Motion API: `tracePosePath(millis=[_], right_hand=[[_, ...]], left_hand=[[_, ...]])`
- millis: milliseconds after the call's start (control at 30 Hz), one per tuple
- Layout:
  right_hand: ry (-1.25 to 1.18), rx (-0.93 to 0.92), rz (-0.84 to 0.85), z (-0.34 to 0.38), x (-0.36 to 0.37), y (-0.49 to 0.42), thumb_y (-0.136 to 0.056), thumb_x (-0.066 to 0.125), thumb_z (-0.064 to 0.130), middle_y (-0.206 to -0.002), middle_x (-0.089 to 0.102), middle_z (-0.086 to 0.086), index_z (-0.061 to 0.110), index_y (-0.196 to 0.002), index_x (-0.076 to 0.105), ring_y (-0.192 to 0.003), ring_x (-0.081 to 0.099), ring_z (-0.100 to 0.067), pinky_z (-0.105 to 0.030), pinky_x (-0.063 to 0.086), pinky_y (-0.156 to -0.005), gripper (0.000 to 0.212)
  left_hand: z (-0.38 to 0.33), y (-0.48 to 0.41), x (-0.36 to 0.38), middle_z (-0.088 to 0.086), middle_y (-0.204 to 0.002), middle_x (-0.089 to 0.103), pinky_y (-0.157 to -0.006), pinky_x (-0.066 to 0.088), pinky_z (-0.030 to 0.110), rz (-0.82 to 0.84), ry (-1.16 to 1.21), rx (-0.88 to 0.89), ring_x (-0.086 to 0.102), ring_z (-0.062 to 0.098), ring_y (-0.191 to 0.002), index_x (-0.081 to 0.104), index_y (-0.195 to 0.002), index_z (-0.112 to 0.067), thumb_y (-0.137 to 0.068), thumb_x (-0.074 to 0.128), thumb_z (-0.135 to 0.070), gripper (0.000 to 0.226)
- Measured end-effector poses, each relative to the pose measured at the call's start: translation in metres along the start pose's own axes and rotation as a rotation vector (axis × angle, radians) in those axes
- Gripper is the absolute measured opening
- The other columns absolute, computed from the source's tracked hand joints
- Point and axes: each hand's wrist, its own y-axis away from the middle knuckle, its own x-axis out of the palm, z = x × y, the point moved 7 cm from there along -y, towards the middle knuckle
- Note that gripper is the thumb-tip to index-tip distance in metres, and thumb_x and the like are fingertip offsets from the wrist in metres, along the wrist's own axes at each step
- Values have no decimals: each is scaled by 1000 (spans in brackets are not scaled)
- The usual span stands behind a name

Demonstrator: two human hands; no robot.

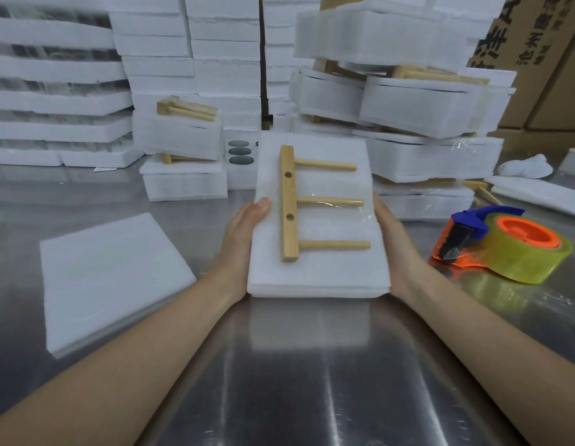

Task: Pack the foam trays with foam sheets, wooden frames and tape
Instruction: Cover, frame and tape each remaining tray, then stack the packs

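A stack of foam sheets (109,281) was laid flat on the metal table (311,365) at the left. The left edge of the wrapped foam tray (318,272) was gripped by the left hand (244,226), thumb on top, fingers hidden beneath. A wooden frame (289,204) with 3 pegs was seen on the tray, under clear tape. The right edge was gripped by the right hand (389,233). A tape dispenser (504,249) was placed at the right, apart from the tray.
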Motion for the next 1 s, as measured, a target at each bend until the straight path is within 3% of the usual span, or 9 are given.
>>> tracePosePath(millis=[133, 267, 333, 400, 467, 667, 800, 900, 1000], right_hand=[[-29, 10, 36, 0, 7, 4, -97, 41, 54, -92, 75, -3, 21, -85, 80, -84, 73, -20, -30, 57, -66, 53], [39, -79, -99, 5, -2, 3, -103, 40, 36, -54, 66, 4, 21, -54, 72, -48, 65, -10, -16, 48, -44, 61], [59, -108, -151, 7, -8, 3, -102, 41, 40, -59, 69, 2, 19, -73, 71, -52, 67, -10, -18, 49, -44, 47], [-10, -9, -20, 1, 1, 4, -95, 35, 62, -95, 75, -6, 18, -100, 73, -85, 73, -20, -30, 58, -62, 58], [3, 30, 90, -3, 9, 6, -90, 35, 68, -120, 68, -8, 25, -110, 74, -109, 66, -25, -37, 58, -77, 62], [2, -52, 91, 0, 15, 8, -78, 60, 38, -98, 75, 0, 24, -88, 80, -88, 72, -14, -25, 57, -64, 26], [148, -237, -43, 17, 11, 6, -93, 55, 20, -112, 71, -3, 15, -124, 62, -103, 68, -18, -30, 57, -83, 32], [655, -809, -68, 53, 30, 40, -98, 47, 40, -135, 54, 8, 22, -137, 47, -127, 50, -9, -22, 41, -104, 43], [1684, -1258, 168, 22, 68, 59, -78, 67, 56, -149, 40, 3, 26, -143, 37, -140, 33, -18, -49, 13, -119, 78]], left_hand=[[5, -4, -2, 25, -127, 59, -105, 40, 58, 15, -9, -27, 56, 42, -118, 52, -132, 0, -77, 67, -41, 70], [8, -7, -3, 22, -121, 64, -103, 42, 57, 14, -52, -21, 60, 39, -114, 57, -125, -3, -70, 62, -44, 69], [9, -8, -5, 21, -121, 64, -103, 42, 57, -12, -46, -30, 60, 39, -114, 59, -123, -5, -69, 63, -45, 67], [9, -11, -10, 20, -119, 66, -102, 43, 56, -54, -47, -16, 62, 37, -112, 62, -118, -8, -76, 63, -44, 55], [8, -13, -14, 17, -117, 67, -101, 45, 55, -82, -32, -16, 63, 35, -110, 63, -115, -11, -87, 59, -40, 41], [14, -15, -15, 17, -122, 65, -103, 44, 53, -47, 77, -120, 61, 36, -114, 59, -128, -10, -88, 55, -44, 53], [13, -16, -17, 15, -122, 65, -99, 48, 48, -76, 124, -109, 62, 34, -113, 59, -129, -12, -82, 59, -46, 58], [11, -18, -24, 12, -116, 69, -99, 48, 50, -168, 106, -37, 65, 32, -108, 62, -124, -14, -88, 56, -47, 50], [7, -18, -27, 13, -117, 68, -103, 45, 50, -196, 137, 2, 64, 32, -110, 61, -126, -14, -89, 52, -51, 53]])
